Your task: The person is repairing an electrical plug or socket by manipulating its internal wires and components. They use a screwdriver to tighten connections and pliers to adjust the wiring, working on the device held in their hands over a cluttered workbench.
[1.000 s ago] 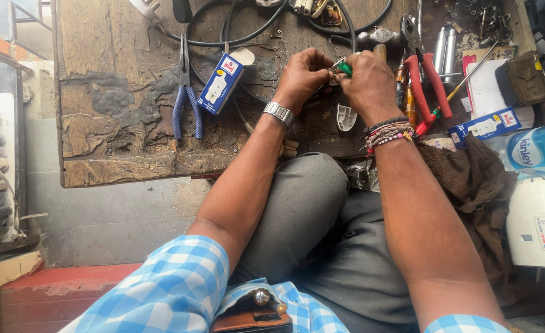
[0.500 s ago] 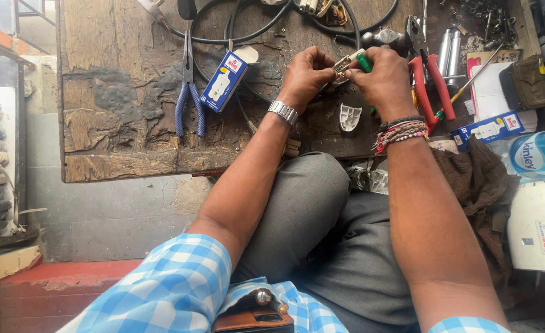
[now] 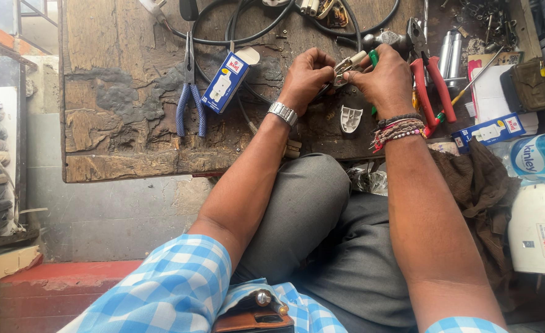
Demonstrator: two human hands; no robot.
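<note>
At twelve o'clock on the worn wooden bench (image 3: 130,142), your left hand (image 3: 306,77) and right hand (image 3: 386,80) meet over a small plug part (image 3: 344,65), held just above the surface. Your left grip is pinched closed on that part. Your right grip is closed around a green-handled screwdriver (image 3: 374,58), with its working end at the part; the tip itself is too small to make out.

Judgement on handling: the part looks light, rigid and small, likely hard plastic with metal fittings, so it may twist or slip under tool pressure. Hold it by its body sides and keep fingertips away from the tool end.

Surroundings: a white plug cover (image 3: 350,118) lies on the bench at six o'clock from your hands, just below them. Black cables (image 3: 248,37) loop from ten to twelve o'clock. A blue and white carton (image 3: 228,81) sits at nine o'clock, with blue-handled pliers (image 3: 189,92) beyond it. Red-handled pliers (image 3: 432,86) lie at three o'clock, touching or nearly touching your right wrist. A second carton (image 3: 491,131) and a plastic bottle (image 3: 540,157) sit at four o'clock.

Obstruction: the red-handled pliers crowd your right forearm, and the cables run close behind the work.
</note>
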